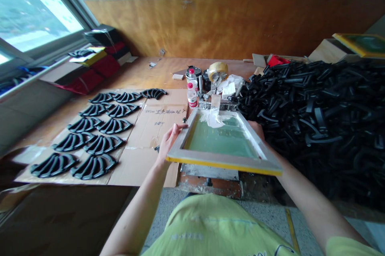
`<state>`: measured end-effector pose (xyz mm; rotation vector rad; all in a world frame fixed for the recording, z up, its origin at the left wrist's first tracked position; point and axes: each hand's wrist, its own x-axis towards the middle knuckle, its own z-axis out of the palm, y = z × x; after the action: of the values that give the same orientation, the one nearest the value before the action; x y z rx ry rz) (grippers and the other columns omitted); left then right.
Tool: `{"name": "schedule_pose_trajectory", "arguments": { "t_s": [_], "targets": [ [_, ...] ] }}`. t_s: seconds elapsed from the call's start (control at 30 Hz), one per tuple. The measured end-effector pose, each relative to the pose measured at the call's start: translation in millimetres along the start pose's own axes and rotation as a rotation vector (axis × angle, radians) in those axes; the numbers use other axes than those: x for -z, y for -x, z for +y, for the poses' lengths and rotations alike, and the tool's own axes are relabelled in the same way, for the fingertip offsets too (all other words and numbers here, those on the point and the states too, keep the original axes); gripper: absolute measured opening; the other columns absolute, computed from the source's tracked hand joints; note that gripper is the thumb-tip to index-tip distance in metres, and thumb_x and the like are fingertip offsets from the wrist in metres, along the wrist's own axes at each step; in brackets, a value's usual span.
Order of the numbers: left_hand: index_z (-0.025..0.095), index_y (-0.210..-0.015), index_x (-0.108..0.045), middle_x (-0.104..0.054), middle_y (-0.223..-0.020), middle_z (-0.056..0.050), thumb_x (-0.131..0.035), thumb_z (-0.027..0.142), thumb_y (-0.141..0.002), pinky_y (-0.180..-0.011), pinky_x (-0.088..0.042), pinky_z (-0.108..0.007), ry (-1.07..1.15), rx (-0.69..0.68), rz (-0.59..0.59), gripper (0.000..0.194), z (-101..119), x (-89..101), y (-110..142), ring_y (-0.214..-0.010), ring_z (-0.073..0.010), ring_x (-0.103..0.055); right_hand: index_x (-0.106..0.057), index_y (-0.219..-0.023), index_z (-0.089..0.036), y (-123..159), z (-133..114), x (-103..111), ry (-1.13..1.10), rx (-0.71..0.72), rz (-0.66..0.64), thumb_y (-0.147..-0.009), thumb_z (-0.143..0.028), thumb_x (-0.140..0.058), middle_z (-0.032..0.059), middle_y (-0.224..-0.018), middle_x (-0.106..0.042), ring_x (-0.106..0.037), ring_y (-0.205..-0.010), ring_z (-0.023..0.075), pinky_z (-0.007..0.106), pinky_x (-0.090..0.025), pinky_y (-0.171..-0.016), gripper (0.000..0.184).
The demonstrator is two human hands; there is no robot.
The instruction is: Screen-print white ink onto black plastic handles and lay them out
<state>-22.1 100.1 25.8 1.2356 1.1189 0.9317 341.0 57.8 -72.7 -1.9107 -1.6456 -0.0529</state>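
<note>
A screen printing frame [221,160], with a grey border, a yellow front edge and green mesh, is tilted up over a metal base plate [210,172]. White paste and a pale strip [214,111] lie at its far end. My left hand [170,142] is closed at the frame's left edge, its thumb and forefinger against the rim. At the right edge, my right hand [256,129] grips the rim, its fingers mostly hidden behind the frame. A small dark piece [157,148] lies by my left wrist.
Left, black fan-shaped plastic parts [102,144] lie in rows on cardboard [132,164]. A large heap of black parts [315,115] covers the right side. Beyond the frame stand red-capped bottles [192,97], a tape roll [218,72] and a dark can [194,71].
</note>
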Motion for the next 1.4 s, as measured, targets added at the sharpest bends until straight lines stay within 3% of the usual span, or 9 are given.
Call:
{"name": "schedule_pose_trajectory", "arguments": {
  "t_s": [0.1,0.2,0.27,0.37,0.6,0.9,1.07,1.23,1.4],
  "targets": [
    [0.017,-0.119,-0.063,-0.066,-0.076,-0.001,-0.062,0.058,-0.077,-0.052,-0.040,-0.020,-0.022,0.200,-0.105,0.059,-44,7.9,15,-0.059,-0.0116,-0.056,-0.069,-0.099,-0.017,-34,-4,14,-0.064,-0.067,0.101,-0.085,-0.013,-0.049,0.0085,-0.102,-0.069,-0.066,-0.088,0.0202,0.033,-0.055,-0.078,0.025],
    [0.019,-0.138,-0.047,-0.064,-0.073,0.000,-0.068,0.054,-0.072,-0.054,-0.043,-0.022,-0.027,0.242,-0.091,0.078,-91,6.2,17,-0.061,-0.0133,-0.058,-0.056,-0.126,-0.015,-64,-50,-2,-0.113,0.143,0.014,-0.079,-0.021,-0.065,0.0146,-0.135,-0.050,-0.052,-0.117,0.0263,0.039,-0.047,-0.097,0.048],
    [0.019,-0.141,-0.043,-0.063,-0.072,0.001,-0.066,0.054,-0.073,-0.053,-0.043,-0.022,-0.058,0.237,-0.073,0.081,-114,3.4,13,-0.059,-0.0130,-0.057,-0.053,-0.127,-0.014,-77,-85,-20,-0.028,0.258,-0.112,-0.076,-0.021,-0.070,0.0158,-0.129,-0.053,-0.050,-0.118,0.0282,0.040,-0.044,-0.098,0.054],
    [0.019,-0.138,-0.048,-0.060,-0.069,0.002,-0.064,0.055,-0.074,-0.050,-0.040,-0.022,-0.116,0.237,-0.063,0.075,-129,1.3,10,-0.053,-0.0113,-0.053,-0.062,-0.107,-0.016,-83,-110,-37,0.125,0.273,-0.341,-0.078,-0.021,-0.069,0.0117,-0.103,-0.065,-0.059,-0.097,0.0257,0.035,-0.047,-0.084,0.030],
    [0.017,-0.135,-0.051,-0.066,-0.083,-0.003,-0.062,0.054,-0.077,-0.063,-0.046,-0.025,-0.106,0.242,-0.063,0.069,-128,0.2,11,-0.072,-0.0161,-0.060,-0.063,-0.092,-0.014,-58,-91,-36,0.286,0.193,-0.340,-0.085,-0.016,-0.054,0.0132,-0.094,-0.067,-0.059,-0.091,0.0246,0.031,-0.041,-0.077,0.012],
    [0.018,-0.131,-0.056,-0.068,-0.085,-0.004,-0.062,0.053,-0.077,-0.068,-0.046,-0.026,-0.134,0.220,-0.011,0.065,-133,-1.3,14,-0.077,-0.0173,-0.062,-0.064,-0.082,-0.018,-19,-90,-13,0.005,0.680,-0.556,-0.082,-0.012,-0.053,0.0060,-0.081,-0.064,-0.056,-0.083,0.0201,0.029,-0.038,-0.070,0.012],
    [0.018,-0.130,-0.057,-0.067,-0.083,-0.003,-0.062,0.053,-0.078,-0.068,-0.046,-0.027,-0.167,0.199,-0.008,0.063,-126,-0.8,15,-0.075,-0.0172,-0.061,-0.065,-0.082,-0.018,-26,-89,-20,0.024,0.547,-0.421,-0.082,-0.013,-0.055,0.0063,-0.083,-0.064,-0.056,-0.084,0.0210,0.029,-0.039,-0.069,0.011],
    [0.019,-0.132,-0.055,-0.067,-0.082,-0.003,-0.063,0.053,-0.076,-0.065,-0.046,-0.026,-0.170,0.202,-0.015,0.066,-126,0.3,14,-0.072,-0.0169,-0.061,-0.067,-0.091,-0.017,-9,-83,-24,-0.044,0.643,-0.437,-0.082,-0.011,-0.054,0.0074,-0.088,-0.066,-0.057,-0.091,0.0215,0.030,-0.043,-0.076,0.017],
    [0.018,-0.135,-0.051,-0.067,-0.079,-0.002,-0.066,0.053,-0.074,-0.058,-0.045,-0.024,-0.090,0.245,-0.047,0.073,-106,4.0,17,-0.066,-0.0154,-0.060,-0.062,-0.117,-0.026,-57,-93,-22,-0.053,0.449,-0.393,-0.083,-0.029,-0.065,0.0019,-0.098,-0.069,-0.061,-0.086,0.0189,0.027,-0.044,-0.073,0.034]
  ]
}}
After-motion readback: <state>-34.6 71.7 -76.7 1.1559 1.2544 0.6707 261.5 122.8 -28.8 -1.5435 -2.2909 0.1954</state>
